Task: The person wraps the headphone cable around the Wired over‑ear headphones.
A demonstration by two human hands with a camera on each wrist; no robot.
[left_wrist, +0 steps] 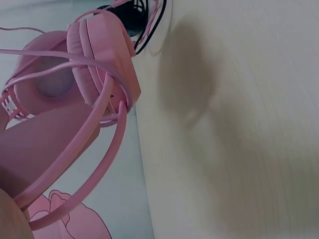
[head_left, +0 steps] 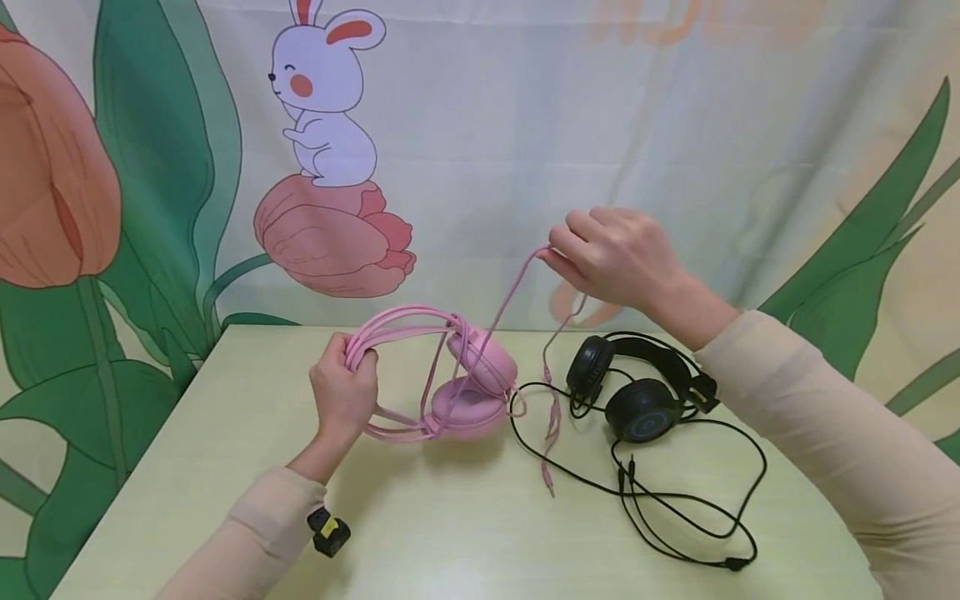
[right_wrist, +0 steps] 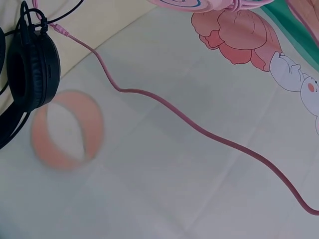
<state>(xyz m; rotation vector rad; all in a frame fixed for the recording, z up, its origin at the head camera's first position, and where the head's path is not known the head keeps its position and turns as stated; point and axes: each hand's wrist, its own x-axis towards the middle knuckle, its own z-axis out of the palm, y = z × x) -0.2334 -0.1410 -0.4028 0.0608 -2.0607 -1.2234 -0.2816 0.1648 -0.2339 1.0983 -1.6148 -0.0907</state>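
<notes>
My left hand (head_left: 345, 385) grips the headband of the pink headphones (head_left: 471, 408), which it holds up over the table. Strands of pink cable (left_wrist: 94, 172) run along the headband and loop around the ear cups. Higher up and to the right, my right hand (head_left: 611, 254) pinches the pink cable (head_left: 517, 283) between thumb and fingers. From that hand the cable's loose end hangs down to a plug (head_left: 550, 483) near the tabletop. In the right wrist view the cable (right_wrist: 184, 117) crosses the picture in a loose curve, and the hand itself is out of sight.
Black headphones (head_left: 643, 410) lie on the table at the right, below my right forearm. Their black cable (head_left: 675, 497) spreads in loops toward the front and left, close to the pink plug. A printed curtain (head_left: 480, 150) hangs behind the table's back edge.
</notes>
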